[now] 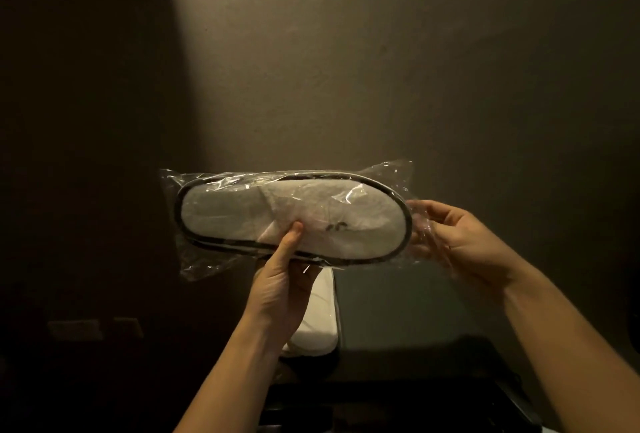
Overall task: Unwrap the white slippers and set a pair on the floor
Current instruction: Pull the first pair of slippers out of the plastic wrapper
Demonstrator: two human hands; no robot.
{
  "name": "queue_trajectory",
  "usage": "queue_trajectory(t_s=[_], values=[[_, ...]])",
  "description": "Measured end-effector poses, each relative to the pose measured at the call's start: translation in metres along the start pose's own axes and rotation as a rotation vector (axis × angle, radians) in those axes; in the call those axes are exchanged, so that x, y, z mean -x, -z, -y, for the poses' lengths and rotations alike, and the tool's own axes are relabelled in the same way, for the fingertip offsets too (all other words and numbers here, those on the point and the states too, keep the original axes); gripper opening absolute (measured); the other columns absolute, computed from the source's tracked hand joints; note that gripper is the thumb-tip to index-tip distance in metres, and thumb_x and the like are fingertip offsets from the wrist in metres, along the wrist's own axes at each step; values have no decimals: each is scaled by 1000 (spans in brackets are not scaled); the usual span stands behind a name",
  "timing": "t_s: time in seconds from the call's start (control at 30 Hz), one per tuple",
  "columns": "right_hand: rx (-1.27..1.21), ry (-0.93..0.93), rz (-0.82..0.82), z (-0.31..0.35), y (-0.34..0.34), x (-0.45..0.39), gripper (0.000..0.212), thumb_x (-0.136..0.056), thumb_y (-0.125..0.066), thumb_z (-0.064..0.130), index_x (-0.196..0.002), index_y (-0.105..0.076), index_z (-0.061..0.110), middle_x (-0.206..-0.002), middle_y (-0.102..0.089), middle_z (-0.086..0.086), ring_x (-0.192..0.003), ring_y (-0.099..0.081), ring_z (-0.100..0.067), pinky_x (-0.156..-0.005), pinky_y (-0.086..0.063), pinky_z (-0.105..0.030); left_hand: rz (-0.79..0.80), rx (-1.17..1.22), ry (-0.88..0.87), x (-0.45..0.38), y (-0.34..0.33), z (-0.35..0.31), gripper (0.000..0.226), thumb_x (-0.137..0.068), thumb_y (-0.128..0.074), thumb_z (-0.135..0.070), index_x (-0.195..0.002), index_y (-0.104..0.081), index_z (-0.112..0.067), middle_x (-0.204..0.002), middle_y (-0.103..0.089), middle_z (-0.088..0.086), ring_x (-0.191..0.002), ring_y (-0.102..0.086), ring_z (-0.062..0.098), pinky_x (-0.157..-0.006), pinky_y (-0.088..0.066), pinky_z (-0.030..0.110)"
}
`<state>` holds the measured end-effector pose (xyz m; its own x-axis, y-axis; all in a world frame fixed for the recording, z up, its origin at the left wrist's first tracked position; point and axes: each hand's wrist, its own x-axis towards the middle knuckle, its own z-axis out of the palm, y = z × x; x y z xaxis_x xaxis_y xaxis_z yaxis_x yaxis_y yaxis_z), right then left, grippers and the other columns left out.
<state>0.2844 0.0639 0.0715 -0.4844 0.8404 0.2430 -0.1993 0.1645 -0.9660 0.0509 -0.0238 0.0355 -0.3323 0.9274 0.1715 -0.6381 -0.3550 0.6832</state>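
- White terry slippers (287, 216) with dark edging sit sealed inside a clear plastic wrapper (194, 259), held up in the air before a dim brown wall (381, 69).
- Their long axis runs nearly level from left to right, with the closed toe end toward the right and the open heel end toward the left; the upper faces the camera.
- The left hand (280, 280) grips the packet from below at its middle, thumb pressed on the front.
- The right hand (457, 242) pinches the loose wrapper at the toe end with curled fingers.
- Another white slipper (320, 321) lies lower down, behind the left wrist.
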Motion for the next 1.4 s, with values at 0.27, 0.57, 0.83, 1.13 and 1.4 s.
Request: queue_trajectory(t_s=[0.27, 0.57, 0.83, 1.13, 1.4], values=[[220, 80, 12, -4, -8, -1, 32, -72, -77, 41, -101, -77, 26, -97, -80, 0, -91, -77, -23, -75, -64, -36, 51, -44, -49, 3, -5, 7, 25, -73, -74, -15, -95, -85, -22, -108, -82, 4, -101, -78, 17, -93, -61, 40], [20, 84, -259, -22, -2, -13, 49, -77, -83, 42, -108, -74, 5, -112, -71, -32, -88, -67, -34, -85, -55, -55, 86, -27, 3, -7, 10, -8, 47, -55, -98, -35, -97, -87, -18, -106, -82, 5, -102, -76, 20, -95, -60, 34], [-147, 0, -329, -47, -24, -12, 19, -96, -68, 23, -106, -67, 6, -88, -79, -17, -69, -76, -21, -57, -64, -34, 1, 168, 179, 4, -13, 31, 63, -71, -84, -30, -130, -73, -11, -129, -75, 16, -120, -70, 29, -110, -50, 44], [-145, -44, -338, -63, -16, -4, 25, -100, -62, 22, -116, -67, 5, -105, -77, -18, -87, -75, -26, -64, -63, -38, -144, 155, 97, -24, -4, 34, 55, -82, -75, -20, -134, -68, -7, -128, -75, 16, -96, -76, 18, -88, -62, 31], [-131, -24, -339, -76, -24, -5, 23, -99, -63, 20, -117, -65, 6, -110, -76, -19, -98, -75, -32, -72, -64, -42, -165, 119, 270, -22, -13, 69, 72, -72, -89, -25, -136, -66, -5, -128, -74, 22, -118, -72, 35, -95, -61, 47]])
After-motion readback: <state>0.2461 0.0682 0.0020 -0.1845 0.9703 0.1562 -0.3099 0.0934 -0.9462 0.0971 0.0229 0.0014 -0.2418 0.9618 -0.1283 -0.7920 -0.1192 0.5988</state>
